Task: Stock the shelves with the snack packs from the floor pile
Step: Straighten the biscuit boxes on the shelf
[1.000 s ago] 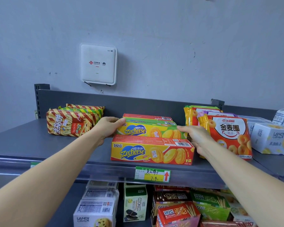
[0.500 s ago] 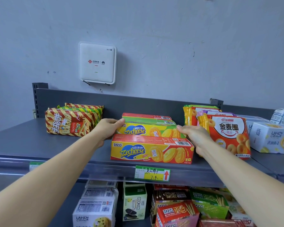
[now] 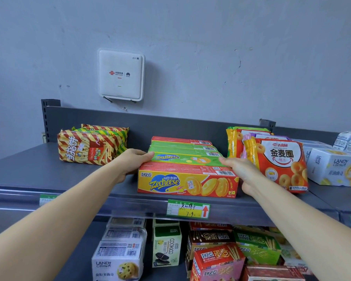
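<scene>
On the grey top shelf [image 3: 28,171] a row of Zecheese boxes stands one behind another. The front one [image 3: 187,183] is yellow and red and stands at the shelf's edge. Right behind it a green-topped Zecheese box [image 3: 186,158] leans back, with only its upper part showing. My left hand [image 3: 134,162] grips that box's left end, thumb on top. My right hand [image 3: 239,169] grips its right end. More boxes [image 3: 180,141] of the same kind stand behind it against the shelf's back panel.
Striped snack packs [image 3: 85,147] lie left of my hands, red ring-cookie packs [image 3: 280,165] and a white Landy box [image 3: 336,167] to the right. A price tag [image 3: 187,208] hangs on the shelf lip. The lower shelf holds several boxes [image 3: 166,244]. A white wifi unit [image 3: 121,75] is on the wall.
The box between my hands has sunk and tipped back behind the front box, so less of its face shows. Both hands stayed on its ends.
</scene>
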`<action>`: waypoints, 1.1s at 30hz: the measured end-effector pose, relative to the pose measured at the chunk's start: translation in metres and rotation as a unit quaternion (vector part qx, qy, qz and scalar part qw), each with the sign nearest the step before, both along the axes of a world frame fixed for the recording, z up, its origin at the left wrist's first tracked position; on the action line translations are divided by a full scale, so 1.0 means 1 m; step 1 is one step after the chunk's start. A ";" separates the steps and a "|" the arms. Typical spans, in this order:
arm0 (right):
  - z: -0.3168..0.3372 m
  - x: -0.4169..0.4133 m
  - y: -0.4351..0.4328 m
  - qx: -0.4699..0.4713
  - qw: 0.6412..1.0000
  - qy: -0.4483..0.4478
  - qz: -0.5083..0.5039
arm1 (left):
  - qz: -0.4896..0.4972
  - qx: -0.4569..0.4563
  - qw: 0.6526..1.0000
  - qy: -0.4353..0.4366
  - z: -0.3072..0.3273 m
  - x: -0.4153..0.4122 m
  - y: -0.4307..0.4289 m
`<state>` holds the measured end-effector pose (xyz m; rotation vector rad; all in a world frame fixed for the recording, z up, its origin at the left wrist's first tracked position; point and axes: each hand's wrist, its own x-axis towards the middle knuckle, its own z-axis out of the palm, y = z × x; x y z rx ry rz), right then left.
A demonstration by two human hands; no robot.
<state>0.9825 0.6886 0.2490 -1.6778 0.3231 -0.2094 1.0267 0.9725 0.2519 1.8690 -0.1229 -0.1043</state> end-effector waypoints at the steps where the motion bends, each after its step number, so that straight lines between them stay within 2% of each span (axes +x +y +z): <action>1: 0.000 -0.001 0.000 0.000 1.000 0.005 0.007 | -0.010 -0.001 1.000 0.002 0.000 -0.001 0.003; 6: -0.001 -0.010 -0.001 0.026 0.996 0.018 0.078 | -0.179 -0.067 0.980 0.055 0.003 -0.006 0.024; 9: -0.004 -0.011 -0.005 0.047 0.991 0.020 0.121 | -0.287 -0.019 0.955 0.066 0.001 -0.008 0.032; 11: -0.006 -0.012 -0.008 0.068 0.983 0.019 0.170 | -0.305 0.015 0.950 0.066 0.000 -0.008 0.033; 17: -0.008 -0.016 -0.012 0.038 0.975 -0.006 0.219 | -0.253 0.000 0.966 0.047 0.001 -0.010 0.021; 21: -0.009 -0.018 -0.010 0.044 0.980 -0.027 0.190 | -0.230 -0.009 0.972 0.048 0.000 -0.014 0.015; 23: -0.007 -0.019 -0.009 0.044 0.982 -0.022 0.184 | -0.228 -0.043 0.972 0.045 0.000 -0.017 0.016; 26: -0.005 -0.016 -0.006 0.059 0.986 -0.019 0.153 | -0.168 -0.090 0.980 0.049 0.001 -0.017 0.012; 30: -0.005 -0.014 -0.001 0.064 0.992 -0.029 0.108 | -0.092 -0.056 0.994 0.029 0.003 -0.015 0.008; 33: -0.004 -0.012 0.000 0.045 0.994 -0.044 0.091 | -0.052 -0.086 0.995 0.008 0.009 -0.015 0.006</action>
